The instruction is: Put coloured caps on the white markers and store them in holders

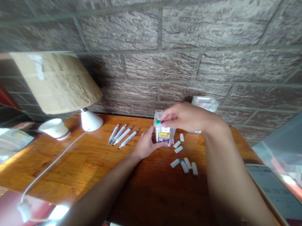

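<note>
A clear plastic box [159,113] with a yellow and purple label [164,137] stands upright on the wooden table, white markers inside it. My left hand [146,143] wraps round its left side and front, thumb across the lower front. Over the box's top, my right hand [185,116] is closed in a pinch on a purple-ended marker [162,121], beside a green end [158,121]. My right fingers partly hide what they hold. Several short white pieces like marker caps [183,166], with coloured ends, lie to the right. Several grey-white markers [122,138] lie side by side to the left.
A second clear container [205,101] stands behind my right wrist. At the left are a lamp [91,120] with a paper shade, a paper cup [54,128] and a white cord [56,161]. A tablet-like screen [279,197] lies at the right edge. A brick wall closes the back.
</note>
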The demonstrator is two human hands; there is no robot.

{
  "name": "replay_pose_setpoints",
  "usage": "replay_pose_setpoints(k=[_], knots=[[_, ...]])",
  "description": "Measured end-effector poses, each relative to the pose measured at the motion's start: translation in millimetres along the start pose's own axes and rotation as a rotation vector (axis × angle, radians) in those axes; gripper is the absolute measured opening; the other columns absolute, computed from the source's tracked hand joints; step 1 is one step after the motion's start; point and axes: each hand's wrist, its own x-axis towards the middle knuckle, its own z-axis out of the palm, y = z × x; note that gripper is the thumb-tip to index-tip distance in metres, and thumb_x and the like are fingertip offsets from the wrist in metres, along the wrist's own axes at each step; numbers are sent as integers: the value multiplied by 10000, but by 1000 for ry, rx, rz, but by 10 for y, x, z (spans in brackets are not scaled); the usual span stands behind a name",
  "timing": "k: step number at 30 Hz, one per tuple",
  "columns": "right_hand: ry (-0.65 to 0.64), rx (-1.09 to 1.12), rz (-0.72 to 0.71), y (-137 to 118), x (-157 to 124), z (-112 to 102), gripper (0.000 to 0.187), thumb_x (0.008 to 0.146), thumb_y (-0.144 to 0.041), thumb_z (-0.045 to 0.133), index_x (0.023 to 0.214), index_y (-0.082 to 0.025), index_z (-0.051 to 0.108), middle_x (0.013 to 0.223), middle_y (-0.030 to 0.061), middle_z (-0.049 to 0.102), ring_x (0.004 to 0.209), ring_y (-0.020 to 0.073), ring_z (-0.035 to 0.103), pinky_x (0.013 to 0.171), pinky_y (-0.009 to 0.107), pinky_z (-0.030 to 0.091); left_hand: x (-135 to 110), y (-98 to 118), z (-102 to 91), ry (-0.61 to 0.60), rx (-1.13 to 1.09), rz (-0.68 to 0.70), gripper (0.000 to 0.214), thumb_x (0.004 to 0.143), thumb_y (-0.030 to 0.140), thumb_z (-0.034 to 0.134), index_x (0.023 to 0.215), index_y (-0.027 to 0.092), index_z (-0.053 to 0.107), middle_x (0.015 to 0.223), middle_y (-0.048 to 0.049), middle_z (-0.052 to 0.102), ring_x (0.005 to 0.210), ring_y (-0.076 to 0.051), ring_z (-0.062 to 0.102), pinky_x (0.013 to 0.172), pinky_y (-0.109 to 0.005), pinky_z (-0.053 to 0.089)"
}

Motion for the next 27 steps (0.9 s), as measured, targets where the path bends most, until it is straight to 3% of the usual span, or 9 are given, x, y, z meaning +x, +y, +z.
replay_pose_setpoints(k=[15, 27], knots=[[-34, 129, -47, 107, 100, 53, 176, 880, -231, 644, 972, -202, 792, 929, 4, 794, 797, 127, 701, 691, 202, 461, 3, 16, -23, 15, 23, 9, 674, 700, 466, 839, 1243, 194, 547, 1187, -89, 719, 1069, -278, 693, 935, -406, 549], [76, 131, -18, 237, 167, 97, 228, 845, -184, 660, 1032, -198, 790, 975, 16, 800, 873, 158, 724, 740, 224, 495, 11, -19, 16, 2, -79, -12, 680, 712, 446, 836, 1274, 201, 540, 1185, -85, 723, 1046, -264, 703, 929, -391, 557]])
